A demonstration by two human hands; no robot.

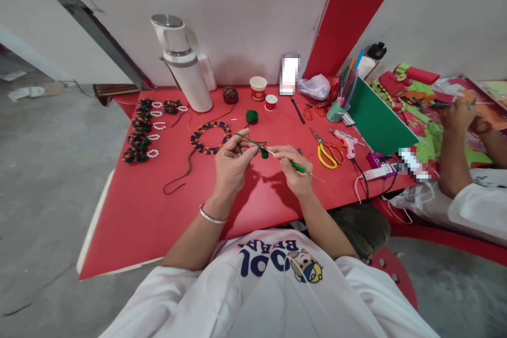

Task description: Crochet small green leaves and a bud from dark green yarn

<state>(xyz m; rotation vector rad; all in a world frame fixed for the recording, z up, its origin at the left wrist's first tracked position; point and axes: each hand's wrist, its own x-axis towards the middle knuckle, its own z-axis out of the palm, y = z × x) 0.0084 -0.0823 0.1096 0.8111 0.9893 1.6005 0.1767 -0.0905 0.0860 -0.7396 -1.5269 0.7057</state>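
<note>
My left hand [234, 161] pinches a strand of green yarn [253, 141] just above the red table, with the strand running over its fingers. In my right hand [293, 170] is a crochet hook [298, 167] with a green handle, its tip at a small green crocheted piece [264, 153] between both hands. A ball of green yarn [252, 116] lies beyond the left fingertips. To the left of that hand is a ring of multicoloured crochet [209, 137], flat on the table.
Crocheted pieces with white bead loops [138, 138] line the left side. A tall white flask [188, 71], paper cup [258, 87] and thread spool [271, 102] stand behind. Scissors [327, 154], a pink glue gun [348, 142] and a green divider [382, 119] are right; a co-worker's hands [459, 114] are beyond.
</note>
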